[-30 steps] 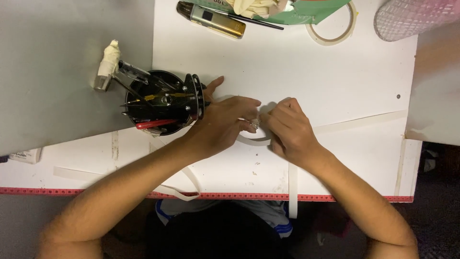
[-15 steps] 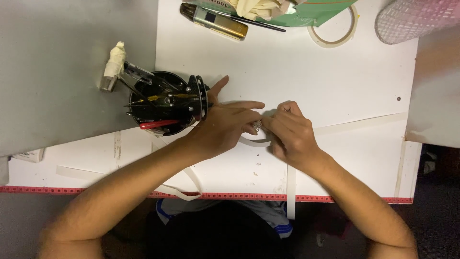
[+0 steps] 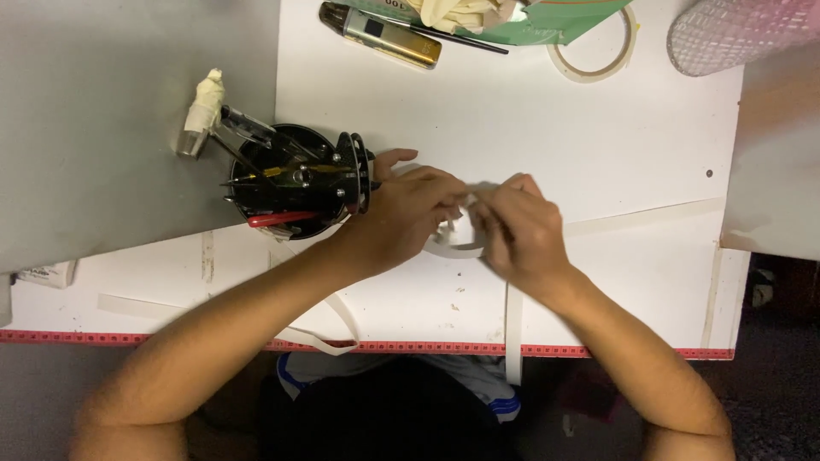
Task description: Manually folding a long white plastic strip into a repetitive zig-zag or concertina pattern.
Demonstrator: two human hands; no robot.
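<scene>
Left hand (image 3: 410, 218): fingers closed on tape roll (image 3: 457, 248) | Right hand (image 3: 517, 235): pinching same roll | Strip (image 3: 513, 329) already peeled, hanging over table (image 3: 598, 162) edge | Holder (image 3: 295, 181) beside left hand, untouched

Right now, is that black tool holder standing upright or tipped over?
Upright: the black tool holder shows its round open top to the overhead camera, tools poking out, beside the left hand.

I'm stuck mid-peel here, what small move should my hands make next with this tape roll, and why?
Probably draw the right hand slowly away from the left hand: both pinch the white tape roll between them, so a loose end seems to be lifting.
</scene>
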